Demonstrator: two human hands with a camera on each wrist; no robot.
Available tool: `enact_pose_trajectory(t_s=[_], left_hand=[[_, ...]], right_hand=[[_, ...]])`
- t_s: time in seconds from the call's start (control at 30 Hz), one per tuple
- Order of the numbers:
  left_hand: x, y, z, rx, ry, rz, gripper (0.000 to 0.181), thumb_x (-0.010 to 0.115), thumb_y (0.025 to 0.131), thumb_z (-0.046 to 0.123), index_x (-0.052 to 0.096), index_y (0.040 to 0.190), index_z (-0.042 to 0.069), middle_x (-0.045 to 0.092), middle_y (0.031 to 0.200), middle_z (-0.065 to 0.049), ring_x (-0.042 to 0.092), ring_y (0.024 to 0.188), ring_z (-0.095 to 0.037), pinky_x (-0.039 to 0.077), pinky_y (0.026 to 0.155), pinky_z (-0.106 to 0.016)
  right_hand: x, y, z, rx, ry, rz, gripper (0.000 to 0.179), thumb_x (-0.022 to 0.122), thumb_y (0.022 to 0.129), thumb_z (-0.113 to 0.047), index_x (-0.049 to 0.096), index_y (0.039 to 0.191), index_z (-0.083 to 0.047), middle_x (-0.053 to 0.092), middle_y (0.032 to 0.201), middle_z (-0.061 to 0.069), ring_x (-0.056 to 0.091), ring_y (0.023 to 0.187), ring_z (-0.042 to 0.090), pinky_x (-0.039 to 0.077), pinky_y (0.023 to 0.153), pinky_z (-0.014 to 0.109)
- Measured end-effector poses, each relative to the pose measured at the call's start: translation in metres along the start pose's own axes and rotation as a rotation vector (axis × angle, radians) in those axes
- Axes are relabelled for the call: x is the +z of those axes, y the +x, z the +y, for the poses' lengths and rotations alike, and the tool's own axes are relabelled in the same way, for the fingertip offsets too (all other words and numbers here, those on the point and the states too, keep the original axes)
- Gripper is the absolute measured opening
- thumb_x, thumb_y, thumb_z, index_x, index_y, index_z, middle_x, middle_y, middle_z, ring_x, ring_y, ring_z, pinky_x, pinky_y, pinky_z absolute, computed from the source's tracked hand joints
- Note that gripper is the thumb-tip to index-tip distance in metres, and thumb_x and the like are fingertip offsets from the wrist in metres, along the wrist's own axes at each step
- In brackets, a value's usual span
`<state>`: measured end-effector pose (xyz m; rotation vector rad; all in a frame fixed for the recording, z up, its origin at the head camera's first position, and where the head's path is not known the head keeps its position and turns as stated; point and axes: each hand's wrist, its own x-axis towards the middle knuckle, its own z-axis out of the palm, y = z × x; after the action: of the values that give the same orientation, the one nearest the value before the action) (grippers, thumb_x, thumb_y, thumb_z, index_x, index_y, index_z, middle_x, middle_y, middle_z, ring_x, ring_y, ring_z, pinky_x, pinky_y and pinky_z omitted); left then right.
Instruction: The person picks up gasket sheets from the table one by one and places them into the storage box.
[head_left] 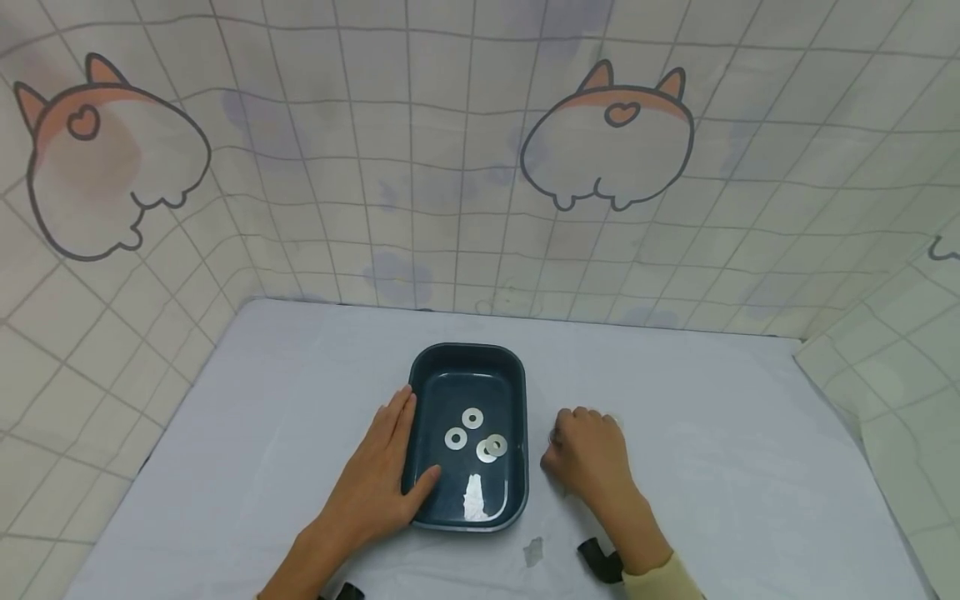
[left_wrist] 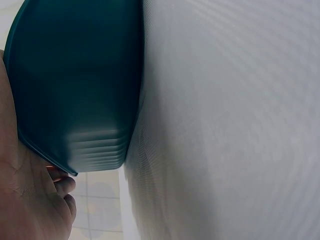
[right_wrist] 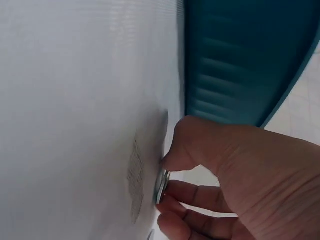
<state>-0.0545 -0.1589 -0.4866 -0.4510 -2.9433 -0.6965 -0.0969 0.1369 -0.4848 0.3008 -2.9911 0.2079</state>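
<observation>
A dark teal tray sits on the white cloth, and several flat metal washers lie inside it, two of them overlapping. Along the tray's left side rests my left hand, its fingers straight against the rim and its thumb over the near left edge. In the left wrist view, the palm is beside the tray's outer wall. To the right of the tray, my right hand is low at the cloth. The right wrist view shows its thumb and fingers pinching a metal washer at the cloth surface.
A grey patch marks the cloth in front of the tray. Black curved pieces show by both wrists. Behind the table hangs a tile-patterned curtain with cartoon animals, and similar panels stand at both sides.
</observation>
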Motion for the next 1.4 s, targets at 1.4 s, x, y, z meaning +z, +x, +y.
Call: enact_pose_trajectory(t_s=[1.4], left_hand=[[0.001,0.0,-0.002,0.014,-0.011,0.003,0.098,0.067,0.097,0.048,0.017,0.17,0.004,0.014,0.18,-0.009,0.021,0.167,-0.027,-0.01,0.131,-0.013]], right_hand=[[0.001,0.0,0.016,-0.043,0.114,-0.009,0.02,0.083,0.08,-0.02,0.077,0.094,-0.008,0.073,0.083,0.005,0.061,0.075,0.02,0.057,0.073,0.038]])
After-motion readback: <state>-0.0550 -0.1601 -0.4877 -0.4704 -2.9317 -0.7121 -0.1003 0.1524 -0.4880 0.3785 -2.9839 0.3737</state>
